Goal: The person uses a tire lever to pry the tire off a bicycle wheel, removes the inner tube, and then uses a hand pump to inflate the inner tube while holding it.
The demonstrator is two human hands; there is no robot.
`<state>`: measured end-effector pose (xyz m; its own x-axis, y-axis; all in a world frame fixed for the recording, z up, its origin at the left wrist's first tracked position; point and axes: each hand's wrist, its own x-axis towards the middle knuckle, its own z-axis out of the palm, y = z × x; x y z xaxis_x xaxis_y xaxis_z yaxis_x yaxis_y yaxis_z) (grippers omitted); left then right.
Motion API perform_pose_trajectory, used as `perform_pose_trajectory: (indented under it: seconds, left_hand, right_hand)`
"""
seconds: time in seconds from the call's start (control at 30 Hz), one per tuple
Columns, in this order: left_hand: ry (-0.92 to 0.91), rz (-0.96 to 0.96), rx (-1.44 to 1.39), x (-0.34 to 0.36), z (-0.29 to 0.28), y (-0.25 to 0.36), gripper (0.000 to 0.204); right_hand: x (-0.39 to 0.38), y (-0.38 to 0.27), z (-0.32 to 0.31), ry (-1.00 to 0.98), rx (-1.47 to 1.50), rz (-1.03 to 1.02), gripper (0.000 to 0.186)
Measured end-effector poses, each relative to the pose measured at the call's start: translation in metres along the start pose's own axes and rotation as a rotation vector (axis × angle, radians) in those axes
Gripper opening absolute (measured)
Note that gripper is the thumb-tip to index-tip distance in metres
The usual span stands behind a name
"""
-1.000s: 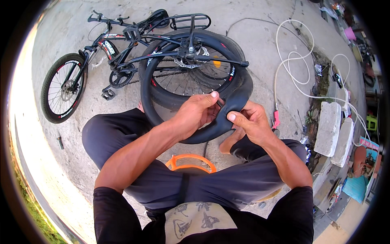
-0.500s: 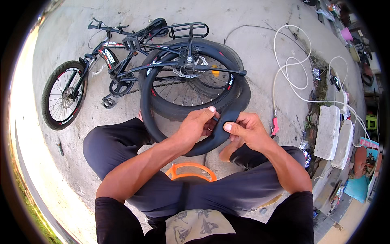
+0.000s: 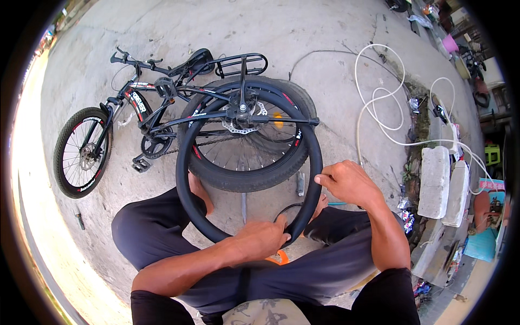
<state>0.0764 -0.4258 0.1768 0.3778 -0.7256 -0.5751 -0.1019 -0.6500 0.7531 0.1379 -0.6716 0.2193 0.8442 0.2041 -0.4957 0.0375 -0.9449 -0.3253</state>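
A black, rounded inner tube (image 3: 187, 189) hangs in a wide ring over the rear wheel (image 3: 238, 183) of a bicycle lying on its side. Part of the ring passes beneath the bike's frame (image 3: 206, 119). My left hand (image 3: 257, 239) is closed on the tube's lower stretch above my lap, most of its fingers tucked out of sight. At the tube's right side is my right hand (image 3: 349, 183), fingers curled and thumb against the tube; its fingertips are partly hidden. A thin dark loop (image 3: 287, 212) shows just above my left hand.
A silver rod (image 3: 244, 208) and a small grey piece (image 3: 300, 184) lie under the tube. Something orange (image 3: 279, 258) sits between my legs. White hose (image 3: 374, 103) coils on the concrete at right, beside pale blocks (image 3: 434, 179). The front wheel (image 3: 84, 153) is far left.
My hands have moved apart: the left down toward my lap, the right outward. The tube's lower part has come nearer me. The pink hose nozzle seen earlier is now out of sight.
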Motion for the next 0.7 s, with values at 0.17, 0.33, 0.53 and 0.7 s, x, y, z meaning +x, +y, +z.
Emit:
perform_pose_trajectory:
  seconds: [0.17, 0.33, 0.53, 0.7]
  left_hand:
    - [-0.214, 0.007, 0.264, -0.003, 0.021, -0.013, 0.035]
    - [-0.246, -0.003, 0.198, -0.011, 0.004, -0.005, 0.033]
    - [-0.346, -0.048, 0.138, -0.014, -0.007, -0.001, 0.034]
    - [-0.422, -0.169, 0.089, -0.015, -0.013, 0.0, 0.036]
  right_hand:
    - [0.013, 0.016, 0.03, 0.356, -0.237, -0.112, 0.023]
    - [0.022, 0.003, 0.05, 0.196, -0.236, -0.213, 0.042]
    - [0.041, 0.002, 0.048, 0.167, -0.287, -0.147, 0.046]
    - [0.048, 0.01, 0.045, 0.254, -0.283, -0.232, 0.041]
